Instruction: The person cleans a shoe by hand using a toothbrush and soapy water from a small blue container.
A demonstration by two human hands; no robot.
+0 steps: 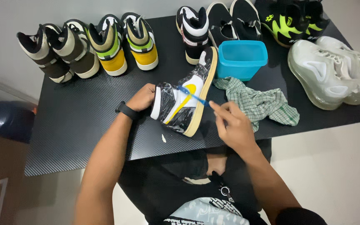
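Right hand [234,125] is pinching a blue toothbrush [192,96], best rubbed gently, while left hand [142,98] is gripping the shoe [184,102] steady.

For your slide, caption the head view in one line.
Left hand steadies a high-top sneaker; right hand brushes it with a blue toothbrush.

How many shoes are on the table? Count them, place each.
12. Back row: dark pair, yellow pair, single high-top, black pair, neon-green pair. Right: white pair. Front: held shoe in left hand, right hand holding toothbrush. More may lie off-frame.
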